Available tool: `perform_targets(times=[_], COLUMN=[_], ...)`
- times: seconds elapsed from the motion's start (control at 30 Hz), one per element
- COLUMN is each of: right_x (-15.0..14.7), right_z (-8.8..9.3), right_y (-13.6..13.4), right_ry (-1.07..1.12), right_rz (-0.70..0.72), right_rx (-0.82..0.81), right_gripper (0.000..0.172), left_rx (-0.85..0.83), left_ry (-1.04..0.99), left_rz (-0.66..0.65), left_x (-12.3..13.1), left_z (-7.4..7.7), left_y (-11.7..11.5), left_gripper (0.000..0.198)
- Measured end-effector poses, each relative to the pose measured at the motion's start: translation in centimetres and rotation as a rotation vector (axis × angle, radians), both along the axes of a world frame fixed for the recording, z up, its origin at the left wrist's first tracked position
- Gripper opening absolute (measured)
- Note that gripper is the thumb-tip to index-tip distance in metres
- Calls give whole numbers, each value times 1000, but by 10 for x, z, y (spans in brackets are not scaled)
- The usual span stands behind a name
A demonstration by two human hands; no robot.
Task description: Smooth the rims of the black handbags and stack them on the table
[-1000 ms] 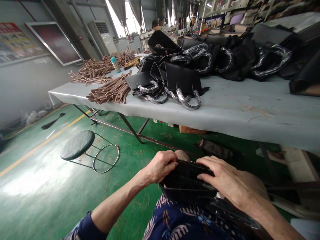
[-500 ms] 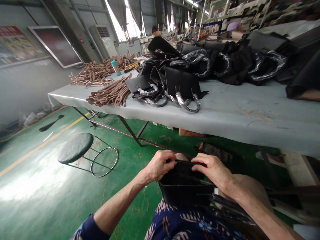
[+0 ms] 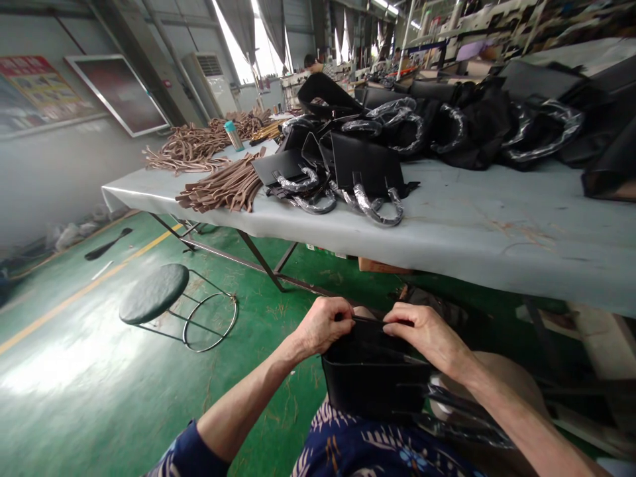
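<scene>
A black handbag (image 3: 375, 387) rests on my lap with its mouth facing up. My left hand (image 3: 328, 324) pinches the far rim near its left end, thumb on the inner side. Further right along that same rim, my right hand (image 3: 420, 331) grips the edge between thumb and fingers. Both hands are closed on the bag, a short stretch of rim between them. The plastic-wrapped handle (image 3: 467, 404) hangs at the bag's near right side, below my right forearm. The inside of the bag is dark and its contents cannot be made out.
A covered table (image 3: 447, 232) stands ahead, bearing black bags (image 3: 368, 162) with wrapped handles, bundles of brown straps (image 3: 223, 185) and a teal-capped bottle (image 3: 233, 136). A round stool (image 3: 154, 293) is on the green floor to the left. A person (image 3: 320, 65) sits far back.
The view has shifted slightly, so the surroundings appear a little further right. Both hands keep their hold on the bag's rim, and my right fingers look slightly closer to the left hand.
</scene>
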State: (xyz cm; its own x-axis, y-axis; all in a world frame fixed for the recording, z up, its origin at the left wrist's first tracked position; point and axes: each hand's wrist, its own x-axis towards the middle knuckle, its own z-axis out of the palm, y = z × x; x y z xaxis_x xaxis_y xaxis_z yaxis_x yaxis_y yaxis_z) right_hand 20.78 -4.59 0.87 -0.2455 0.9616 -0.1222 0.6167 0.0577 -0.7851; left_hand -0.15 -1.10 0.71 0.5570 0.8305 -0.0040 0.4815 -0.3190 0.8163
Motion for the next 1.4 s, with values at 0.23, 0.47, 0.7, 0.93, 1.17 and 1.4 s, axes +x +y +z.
perform_targets(times=[0.23, 0.47, 0.7, 0.93, 1.17, 1.4], right_x=[0, 0, 0, -22, -23, -13], right_z=[-2, -7, 0, 14, 21, 45], right_y=[4, 5, 10, 11, 4, 0], right_ry=[25, 34, -73, -312, -405, -817], right_rz=[18, 9, 46, 282, 341, 53], right_rx=[-30, -50, -76, 57, 11, 61], right_gripper=[19, 17, 13, 24, 29, 29], left_rx=[-30, -85, -88, -97, -92, -187], left_ry=[-25, 6, -14, -42, -103, -202], left_rz=[92, 172, 144, 53, 18, 233], left_x=[4, 8, 10, 16, 15, 26], left_z=[-5, -7, -12, -7, 9, 21], left_y=[1, 1, 5, -4, -6, -17], left_gripper=[9, 7, 7, 8, 20, 90])
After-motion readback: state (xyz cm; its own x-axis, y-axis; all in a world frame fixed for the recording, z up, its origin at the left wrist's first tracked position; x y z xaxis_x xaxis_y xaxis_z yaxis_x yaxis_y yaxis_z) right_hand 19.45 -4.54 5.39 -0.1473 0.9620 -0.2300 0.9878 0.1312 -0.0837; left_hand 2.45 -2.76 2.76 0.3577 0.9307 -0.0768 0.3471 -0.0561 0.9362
